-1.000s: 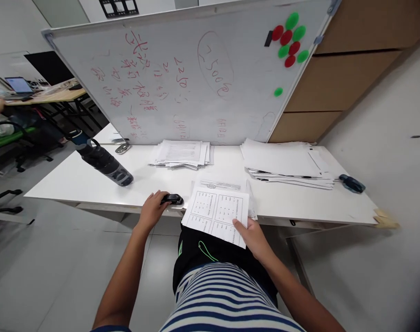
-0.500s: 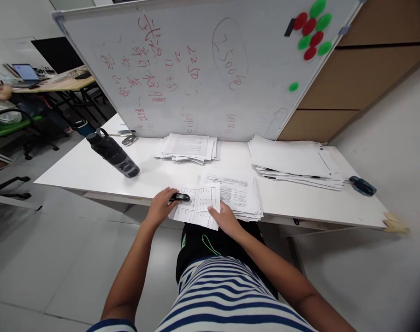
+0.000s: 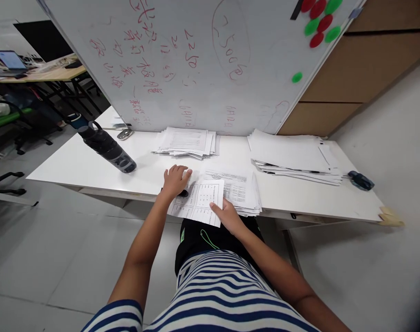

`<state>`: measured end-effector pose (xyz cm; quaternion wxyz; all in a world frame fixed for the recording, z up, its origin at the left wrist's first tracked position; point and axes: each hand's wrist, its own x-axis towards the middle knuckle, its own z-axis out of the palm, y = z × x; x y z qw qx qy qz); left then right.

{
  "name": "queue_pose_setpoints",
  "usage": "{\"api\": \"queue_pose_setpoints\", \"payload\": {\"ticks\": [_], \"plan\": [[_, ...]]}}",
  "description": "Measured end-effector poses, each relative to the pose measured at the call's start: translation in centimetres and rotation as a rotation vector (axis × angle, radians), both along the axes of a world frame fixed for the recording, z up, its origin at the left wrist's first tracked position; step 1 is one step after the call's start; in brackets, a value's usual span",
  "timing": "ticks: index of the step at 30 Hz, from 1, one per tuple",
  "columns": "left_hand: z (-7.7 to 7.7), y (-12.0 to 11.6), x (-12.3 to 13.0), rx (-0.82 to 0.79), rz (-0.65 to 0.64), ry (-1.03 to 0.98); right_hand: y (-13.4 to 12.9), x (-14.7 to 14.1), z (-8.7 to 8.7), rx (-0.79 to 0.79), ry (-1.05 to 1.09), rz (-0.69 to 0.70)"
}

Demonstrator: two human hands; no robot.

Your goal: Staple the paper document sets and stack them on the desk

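My left hand [image 3: 175, 180] lies palm down on a small black stapler [image 3: 182, 193] at the near edge of the white table [image 3: 92, 168]; the stapler sits at the upper left corner of a printed sheet set [image 3: 199, 203]. My right hand [image 3: 227, 216] pinches the lower right edge of that sheet set, which hangs partly over the table edge. Just right of it lies a low stack of printed forms [image 3: 239, 191].
A dark water bottle [image 3: 106, 148] stands at the left. Two more paper stacks [image 3: 187, 142] [image 3: 292, 157] lie further back, a blue stapler [image 3: 360, 180] at the far right. A whiteboard [image 3: 203, 60] with red writing leans behind the table. A person sits at a far left desk.
My right hand slid the sheet set leftward to the stapler. My left hand shifted from gripping the stapler's side to resting flat on top of it.
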<state>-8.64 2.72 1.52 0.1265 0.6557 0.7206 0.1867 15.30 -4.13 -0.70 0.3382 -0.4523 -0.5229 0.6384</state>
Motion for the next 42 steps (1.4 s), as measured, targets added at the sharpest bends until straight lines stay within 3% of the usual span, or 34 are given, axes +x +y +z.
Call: {"api": "queue_pose_setpoints", "payload": {"ticks": [5,15,18,21,23,26,32,37,42], "plan": [[-1.7,0.6,0.6,-0.070,0.099,0.048,-0.1,0.3,0.2,-0.028,0.033,0.001],[-2.4,0.2,2.1,0.016,0.109,0.271,-0.4,0.1,-0.1,-0.013,-0.013,-0.020],[-2.0,0.2,1.7,0.026,0.112,0.129,-0.3,0.2,0.2,-0.038,-0.038,0.016],[-1.1,-0.3,0.7,0.122,0.129,-0.211,-0.4,0.5,0.2,-0.051,-0.037,0.044],[-0.5,-0.8,0.0,0.274,0.224,-0.420,-0.4,0.6,0.0,-0.055,-0.029,0.031],[-0.2,-1.7,-1.2,0.428,0.355,-0.519,-0.4,0.5,-0.1,-0.065,-0.043,0.002],[-1.7,-2.2,-3.7,0.140,0.313,-0.533,0.2,1.2,1.7,-0.033,-0.089,0.010],[-3.2,-2.2,-4.7,0.092,0.355,-0.465,0.3,4.2,3.9,0.045,-0.159,0.028],[-3.7,-1.9,-4.9,0.091,0.349,-0.449,0.1,6.6,4.2,0.039,-0.200,-0.034]]}}
